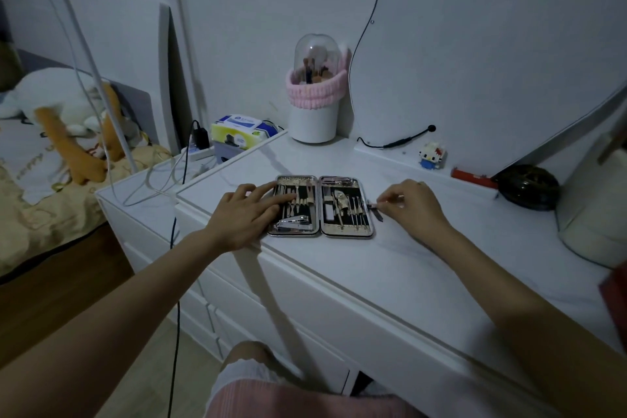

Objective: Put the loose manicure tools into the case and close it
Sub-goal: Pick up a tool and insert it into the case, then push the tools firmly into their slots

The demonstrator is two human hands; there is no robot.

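The manicure case (320, 180) lies open flat on the white dresser top, with metal tools strapped into both halves. My left hand (246, 210) rests on the left half, fingers spread over the tools there. A small loose tool (376, 210), thin and dark-tipped, lies just right of the case. My right hand (412, 202) pinches its upper end between thumb and fingertips.
A white brush holder (314, 112) with a clear dome stands at the back. A small block figure (431, 154), a red tube (471, 176) and a black round object (529, 187) line the right rear. A tissue pack (237, 134) and cables sit left.
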